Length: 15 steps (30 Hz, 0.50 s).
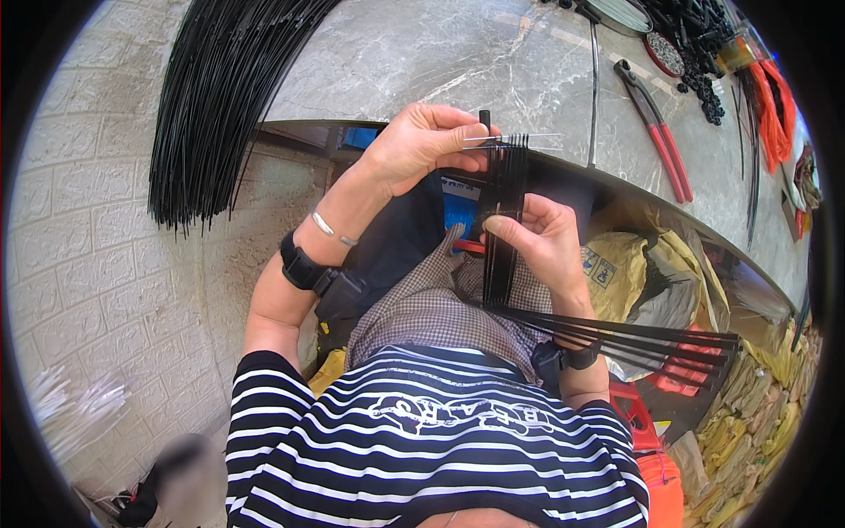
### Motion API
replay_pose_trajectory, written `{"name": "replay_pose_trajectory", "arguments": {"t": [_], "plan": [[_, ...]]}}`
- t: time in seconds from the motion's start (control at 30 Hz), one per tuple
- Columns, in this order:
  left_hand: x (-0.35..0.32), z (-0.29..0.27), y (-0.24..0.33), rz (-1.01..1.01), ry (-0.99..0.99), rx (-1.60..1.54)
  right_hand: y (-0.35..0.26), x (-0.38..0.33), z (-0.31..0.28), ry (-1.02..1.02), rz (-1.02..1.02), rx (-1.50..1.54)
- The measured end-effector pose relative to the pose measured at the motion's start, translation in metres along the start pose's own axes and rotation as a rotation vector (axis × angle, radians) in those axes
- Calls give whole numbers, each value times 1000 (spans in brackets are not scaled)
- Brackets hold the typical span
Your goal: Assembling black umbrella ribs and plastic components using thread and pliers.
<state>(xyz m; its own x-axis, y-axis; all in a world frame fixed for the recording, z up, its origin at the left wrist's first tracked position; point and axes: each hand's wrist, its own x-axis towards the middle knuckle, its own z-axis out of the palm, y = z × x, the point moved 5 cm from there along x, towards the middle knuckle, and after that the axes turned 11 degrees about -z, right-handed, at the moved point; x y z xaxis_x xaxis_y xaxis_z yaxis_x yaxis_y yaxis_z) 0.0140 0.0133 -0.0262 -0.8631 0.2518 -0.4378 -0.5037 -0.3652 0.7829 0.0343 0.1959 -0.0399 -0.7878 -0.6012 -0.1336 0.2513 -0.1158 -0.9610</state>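
Note:
A row of long, thin black strips stands upright before me, with two fine metal wires crossing its top end. My left hand is closed in a pinch at the top left of the row, on the wires' left ends. A short black rod end sticks up beside those fingertips. Lower down, my right hand grips the strips between thumb and fingers. Below it, more black strips spread out sideways to the right, under my right wrist. Whether they join the upright row is unclear.
A grey marbled table curves ahead. On it lie a large bundle of black rods, red-handled cutters, a dish of small beads, small black parts and an orange bag. Yellow sacks are stacked right.

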Motion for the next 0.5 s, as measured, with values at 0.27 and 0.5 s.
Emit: {"name": "replay_pose_trajectory", "arguments": {"t": [0.27,0.5], "plan": [[-9,2,-2,89,-21,-36,-2,3,3,34,-2,-33],[-24,18,6,162,45,190,-6,-2,5,40,2,-96]]}}
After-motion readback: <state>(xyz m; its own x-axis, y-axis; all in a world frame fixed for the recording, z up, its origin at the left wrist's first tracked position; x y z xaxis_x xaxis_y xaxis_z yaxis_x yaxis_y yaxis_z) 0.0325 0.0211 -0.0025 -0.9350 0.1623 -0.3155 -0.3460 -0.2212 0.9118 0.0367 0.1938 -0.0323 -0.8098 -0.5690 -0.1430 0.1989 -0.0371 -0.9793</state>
